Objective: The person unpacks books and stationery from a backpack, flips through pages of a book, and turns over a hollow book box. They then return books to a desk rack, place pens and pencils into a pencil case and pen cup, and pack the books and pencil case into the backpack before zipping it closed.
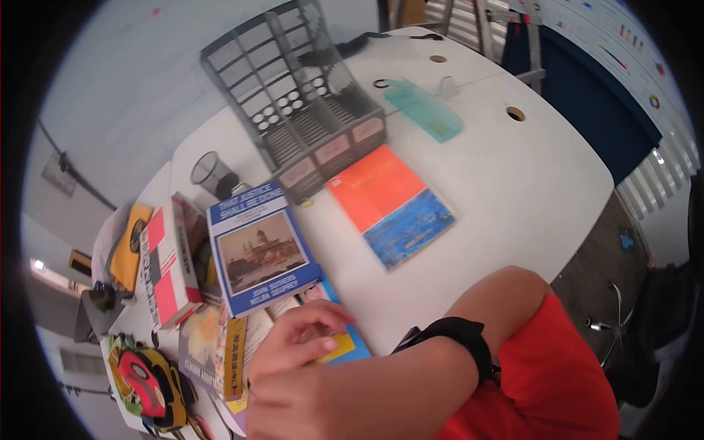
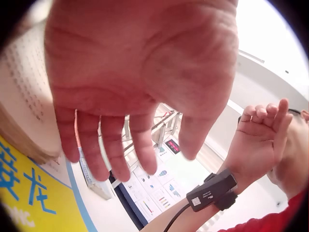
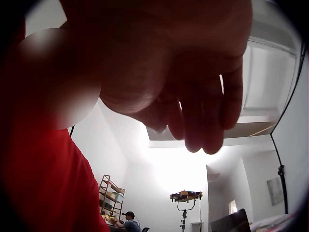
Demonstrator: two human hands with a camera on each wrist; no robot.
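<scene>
My left hand [image 1: 301, 337] is just below a blue hardcover book [image 1: 264, 253], over a yellow-and-blue book [image 1: 350, 346]. In the left wrist view its fingers hang relaxed and apart, with nothing in the palm; a printed page [image 2: 26, 82] lies beside it. My right hand [image 1: 293, 400], blurred, crosses in front of the left one in the head view. Its fingers hang loosely bent and hold nothing in the right wrist view. Further right, an orange-and-blue book [image 1: 392, 205] lies flat on the white table [image 1: 513, 198].
A grey file rack [image 1: 315, 154] stands at the back, with a mesh pen cup [image 1: 213, 174] to its left. Behind the orange book lies a teal case [image 1: 425, 110]. At left are a thick red-and-white book [image 1: 167, 264] and a red-and-black bag [image 1: 147, 381].
</scene>
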